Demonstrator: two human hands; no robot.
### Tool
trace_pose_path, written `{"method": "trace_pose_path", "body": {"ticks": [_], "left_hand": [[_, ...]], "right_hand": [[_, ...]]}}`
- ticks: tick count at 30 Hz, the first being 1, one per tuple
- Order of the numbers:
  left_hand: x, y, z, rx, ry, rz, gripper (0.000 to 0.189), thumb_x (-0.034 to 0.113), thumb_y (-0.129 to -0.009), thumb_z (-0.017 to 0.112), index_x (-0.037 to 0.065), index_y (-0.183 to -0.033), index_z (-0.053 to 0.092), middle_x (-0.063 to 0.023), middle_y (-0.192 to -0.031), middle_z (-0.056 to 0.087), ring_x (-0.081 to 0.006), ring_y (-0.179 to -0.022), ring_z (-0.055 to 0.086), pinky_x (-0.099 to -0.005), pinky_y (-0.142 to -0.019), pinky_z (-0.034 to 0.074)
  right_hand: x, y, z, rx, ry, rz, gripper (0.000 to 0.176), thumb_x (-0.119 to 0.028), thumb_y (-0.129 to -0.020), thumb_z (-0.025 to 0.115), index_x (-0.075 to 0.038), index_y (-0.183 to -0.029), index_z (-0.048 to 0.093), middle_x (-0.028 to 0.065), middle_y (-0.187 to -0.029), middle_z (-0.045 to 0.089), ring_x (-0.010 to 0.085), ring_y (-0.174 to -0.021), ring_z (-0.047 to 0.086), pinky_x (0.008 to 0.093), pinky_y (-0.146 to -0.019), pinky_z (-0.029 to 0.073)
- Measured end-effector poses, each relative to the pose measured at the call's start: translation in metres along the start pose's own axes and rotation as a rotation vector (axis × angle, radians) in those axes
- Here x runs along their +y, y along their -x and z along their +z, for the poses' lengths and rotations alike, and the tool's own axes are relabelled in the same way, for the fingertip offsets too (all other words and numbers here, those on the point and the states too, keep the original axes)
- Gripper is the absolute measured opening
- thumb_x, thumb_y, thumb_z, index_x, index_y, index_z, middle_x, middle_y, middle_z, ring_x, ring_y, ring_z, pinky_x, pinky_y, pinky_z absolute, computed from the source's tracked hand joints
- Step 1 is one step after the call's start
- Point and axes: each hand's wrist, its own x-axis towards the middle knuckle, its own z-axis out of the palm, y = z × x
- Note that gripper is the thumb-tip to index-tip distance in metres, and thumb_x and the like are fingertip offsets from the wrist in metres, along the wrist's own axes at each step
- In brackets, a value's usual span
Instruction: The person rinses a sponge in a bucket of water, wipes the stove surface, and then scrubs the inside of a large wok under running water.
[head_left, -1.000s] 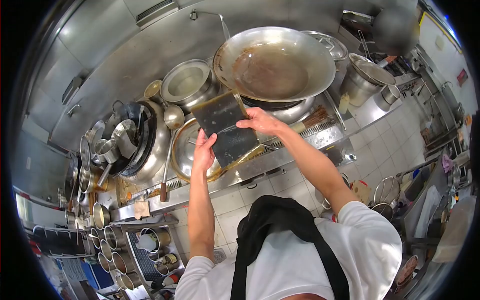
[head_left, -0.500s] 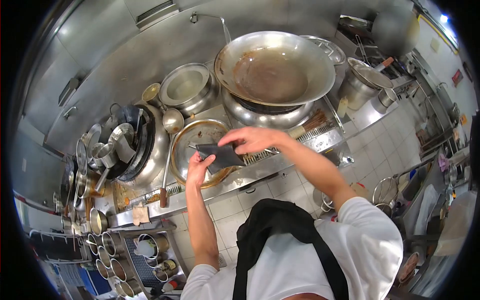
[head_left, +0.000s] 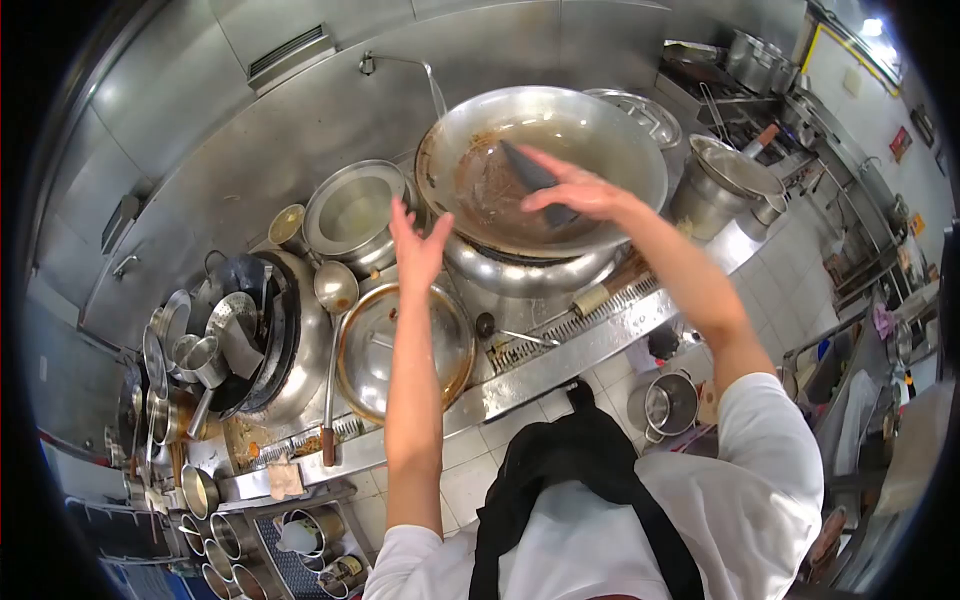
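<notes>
My right hand (head_left: 585,192) grips a flat, dark grey scouring pad (head_left: 530,170) over the big steel wok (head_left: 640,150). The wok sits on a round burner stand and holds some shallow brownish water. My left hand (head_left: 418,248) hovers with fingers spread and nothing in them, left of the wok and close by a steel pot (head_left: 318,222). Beneath my left forearm lies a round metal lid (head_left: 445,335) with a brown-stained rim.
A long-handled ladle (head_left: 336,290) rests left of the lid. A water spout (head_left: 436,92) reaches toward the wok from the back wall. Stacked pans (head_left: 232,315) fill the left burner. A small ladle (head_left: 520,338) and a brush (head_left: 592,300) lie along the front grating.
The pad has gone from both hands over the lid to my right hand over the wok. My left hand has let go of it, opened and moved up.
</notes>
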Motion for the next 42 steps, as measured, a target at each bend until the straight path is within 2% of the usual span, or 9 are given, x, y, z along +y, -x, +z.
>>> {"method": "trace_pose_path", "body": {"ticks": [1,5,11,15,19,23,32,36,42], "left_hand": [[-0.014,-0.002,0.012,0.004,-0.007,-0.009,0.097,0.028,-0.086,0.080,0.001,-0.158,0.021,-0.0221,-0.153,0.037,-0.0297,-0.139,0.042,-0.0380,-0.110,0.039],[-0.047,-0.002,0.068,0.102,0.344,-0.454,0.107,0.058,-0.096,0.061,-0.001,-0.160,-0.002,-0.0197,-0.168,0.011,-0.0307,-0.153,0.020,-0.0402,-0.123,0.017],[-0.047,0.031,0.159,0.402,0.546,-0.390,0.073,0.001,-0.094,0.053,0.000,-0.159,0.020,-0.0172,-0.154,0.040,-0.0270,-0.137,0.043,-0.0334,-0.115,0.033],[-0.020,0.033,0.177,0.500,0.333,-0.365,0.073,-0.008,-0.087,0.047,0.000,-0.156,0.024,-0.0173,-0.150,0.044,-0.0273,-0.135,0.045,-0.0343,-0.114,0.033],[-0.012,0.024,0.176,0.469,0.289,-0.402,0.072,-0.012,-0.082,0.047,-0.002,-0.151,0.031,-0.0172,-0.143,0.048,-0.0272,-0.132,0.047,-0.0354,-0.113,0.035],[-0.011,0.018,0.171,0.431,0.252,-0.459,0.071,-0.011,-0.079,0.048,-0.002,-0.148,0.031,-0.0184,-0.139,0.050,-0.0274,-0.129,0.049,-0.0367,-0.111,0.037],[-0.018,0.014,0.165,0.409,0.154,-0.438,0.079,-0.009,-0.075,0.046,-0.002,-0.151,0.027,-0.0210,-0.140,0.047,-0.0305,-0.129,0.049,-0.0378,-0.112,0.037],[-0.036,0.015,0.164,0.433,0.226,-0.351,0.080,-0.008,-0.076,0.047,-0.002,-0.153,0.024,-0.0213,-0.141,0.047,-0.0305,-0.131,0.048,-0.0379,-0.113,0.036],[-0.021,0.011,0.159,0.387,0.205,-0.424,0.080,-0.009,-0.078,0.046,-0.002,-0.153,0.022,-0.0219,-0.140,0.046,-0.0310,-0.132,0.046,-0.0380,-0.114,0.034]], "right_hand": [[0.022,-0.004,-0.026,-0.004,-0.045,0.128,0.103,-0.033,-0.078,0.078,-0.010,-0.161,0.022,0.0183,-0.161,0.034,0.0306,-0.145,0.036,0.0382,-0.116,0.035],[0.191,-0.022,-0.053,-0.095,0.165,0.263,0.100,-0.044,-0.084,0.075,-0.009,-0.161,0.021,0.0231,-0.160,0.033,0.0349,-0.146,0.036,0.0401,-0.119,0.032],[0.229,-0.066,0.056,-0.275,0.308,-0.317,0.087,-0.047,-0.092,0.068,-0.017,-0.161,0.023,0.0255,-0.164,0.013,0.0439,-0.151,0.018,0.0534,-0.121,0.021],[0.242,-0.155,0.124,-0.225,0.293,-0.349,0.077,-0.052,-0.099,0.053,-0.021,-0.162,0.021,0.0237,-0.167,0.005,0.0419,-0.154,0.008,0.0625,-0.119,0.013],[0.274,-0.344,0.099,0.805,0.243,0.171,0.072,-0.052,-0.099,0.051,-0.017,-0.158,0.029,0.0255,-0.166,0.012,0.0438,-0.154,0.009,0.0645,-0.119,0.007],[0.246,-0.322,0.138,0.368,0.175,-0.310,0.071,-0.053,-0.098,0.053,-0.013,-0.154,0.038,0.0221,-0.167,0.011,0.0421,-0.155,0.006,0.0627,-0.120,0.006],[0.203,-0.315,0.160,0.477,0.044,-0.386,0.056,-0.038,-0.096,0.064,-0.009,-0.143,0.050,0.0209,-0.163,0.027,0.0431,-0.152,0.018,0.0619,-0.120,0.013],[0.180,-0.261,0.147,0.039,0.022,-0.511,0.062,-0.043,-0.094,0.065,-0.009,-0.144,0.049,0.0183,-0.165,0.024,0.0451,-0.153,0.014,0.0639,-0.120,0.012],[0.199,-0.359,0.144,0.518,0.215,-0.179,0.063,-0.050,-0.096,0.058,-0.012,-0.145,0.049,0.0178,-0.162,0.030,0.0416,-0.152,0.018,0.0695,-0.117,0.010]]}}
